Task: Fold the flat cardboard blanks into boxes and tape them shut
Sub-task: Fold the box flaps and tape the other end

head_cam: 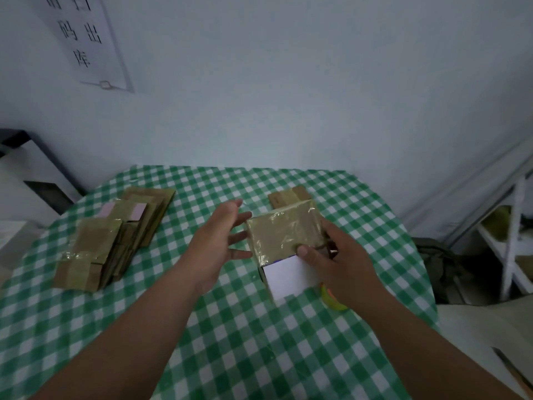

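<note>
A folded cardboard box (pixel 284 230) stands on the green checked tablecloth (pixel 245 327), its top covered with shiny clear tape and a white label on its near side. My right hand (pixel 337 267) grips the box at its right near corner, thumb pressed on the taped top. My left hand (pixel 222 235) hovers just left of the box with straight spread fingers, fingertips close to its left edge. A pile of flat cardboard blanks (pixel 115 235), some taped, lies at the left. A yellow-green tape roll (pixel 331 298) peeks out under my right wrist.
A small flat cardboard piece (pixel 288 196) lies behind the box. The wall rises right behind the table. A white shelf frame (pixel 510 241) and a dark bag (pixel 435 264) stand off the table's right edge.
</note>
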